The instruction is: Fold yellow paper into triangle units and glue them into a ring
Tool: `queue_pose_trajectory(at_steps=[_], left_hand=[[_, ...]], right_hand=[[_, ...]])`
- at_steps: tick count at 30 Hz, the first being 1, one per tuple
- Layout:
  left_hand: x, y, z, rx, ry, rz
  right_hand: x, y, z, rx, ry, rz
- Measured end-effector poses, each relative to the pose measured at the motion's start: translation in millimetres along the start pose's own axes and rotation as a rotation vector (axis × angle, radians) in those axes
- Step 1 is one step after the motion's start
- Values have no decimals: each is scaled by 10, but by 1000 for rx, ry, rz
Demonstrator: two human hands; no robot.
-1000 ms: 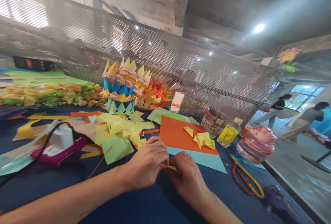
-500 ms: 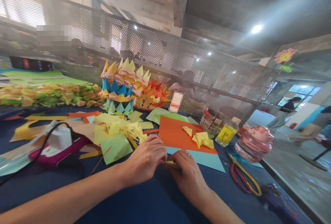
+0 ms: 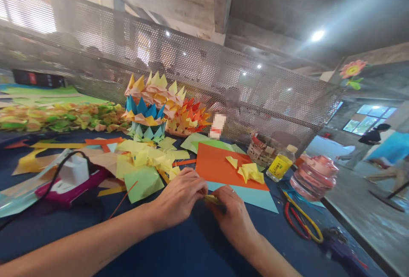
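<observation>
Yellow paper piece (image 3: 212, 200): small, folded, pinched between the fingertips of both my hands just above the dark blue table (image 3: 179, 251). My left hand (image 3: 179, 198) is curled over it from the left, fingers closed on its near end. My right hand (image 3: 234, 217) is closed on its other end from the right, a ring showing on one finger. The two hands touch at the paper.

Just beyond my grip lies an orange sheet (image 3: 217, 168) on top of a light blue sheet (image 3: 255, 196); several folded yellow pieces (image 3: 251, 172) rest on the orange sheet. Left of my left hand is a green folded sheet (image 3: 143, 181), with a heap of yellow scraps (image 3: 150, 157) behind it. Further left sits a pink device (image 3: 70, 183) with a black cable. Right of my right hand are scissors (image 3: 303, 221), a small yellow bottle (image 3: 281, 164) and a pink jar (image 3: 315, 177). Well beyond stands a stack of paper models (image 3: 156, 102) against a mesh screen (image 3: 223, 72).
</observation>
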State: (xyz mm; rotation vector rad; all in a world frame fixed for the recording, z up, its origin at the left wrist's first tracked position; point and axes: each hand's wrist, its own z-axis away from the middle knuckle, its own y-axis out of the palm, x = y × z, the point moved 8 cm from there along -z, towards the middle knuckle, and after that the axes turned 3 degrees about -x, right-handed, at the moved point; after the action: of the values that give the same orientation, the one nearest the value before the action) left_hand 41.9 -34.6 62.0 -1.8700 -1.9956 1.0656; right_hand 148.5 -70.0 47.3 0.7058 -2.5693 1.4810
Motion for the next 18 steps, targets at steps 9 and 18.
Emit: queue_pose_trajectory(at_steps=[9,18], left_hand=[[-27,54,16,62,46,44],[154,-38,-21,11,-59,2]], right_hand=[[-175,55,27,15,199,-136],[-197,43,33,56,238,-213]])
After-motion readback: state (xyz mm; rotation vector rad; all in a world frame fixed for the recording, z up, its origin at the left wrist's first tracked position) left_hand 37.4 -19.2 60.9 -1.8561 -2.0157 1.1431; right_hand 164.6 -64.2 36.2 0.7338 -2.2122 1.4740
